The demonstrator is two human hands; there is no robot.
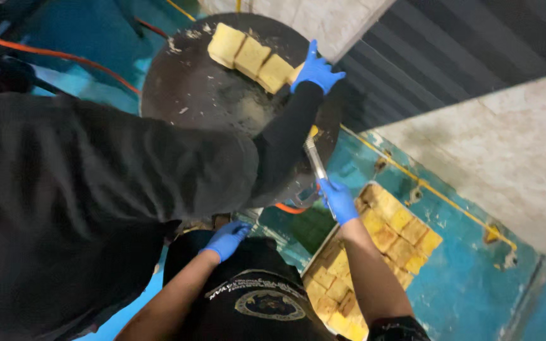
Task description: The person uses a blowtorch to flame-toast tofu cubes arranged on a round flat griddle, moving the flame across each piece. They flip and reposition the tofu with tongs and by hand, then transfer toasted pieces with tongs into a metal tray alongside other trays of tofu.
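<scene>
My right hand (337, 199), in a blue glove, grips the handle of a narrow metal spatula (315, 159) whose blade points up over the near edge of a round dark griddle (203, 95). My left hand (229, 239), also gloved, rests below the griddle's lower rim with loosely extended fingers and nothing visible in it. Three yellow blocks (249, 57) lie in a row at the griddle's far side. A co-worker in a black sleeve reaches across the griddle, and that person's gloved hand (316, 69) touches the right end of the row.
A tray (311, 260) packed with several yellow blocks (383, 240) sits on a blue worn surface (469, 284) under my right forearm. The co-worker's black-clad body (77, 202) fills the left. An orange hose (52, 54) runs at upper left. Pale stone slabs (507, 158) stand at right.
</scene>
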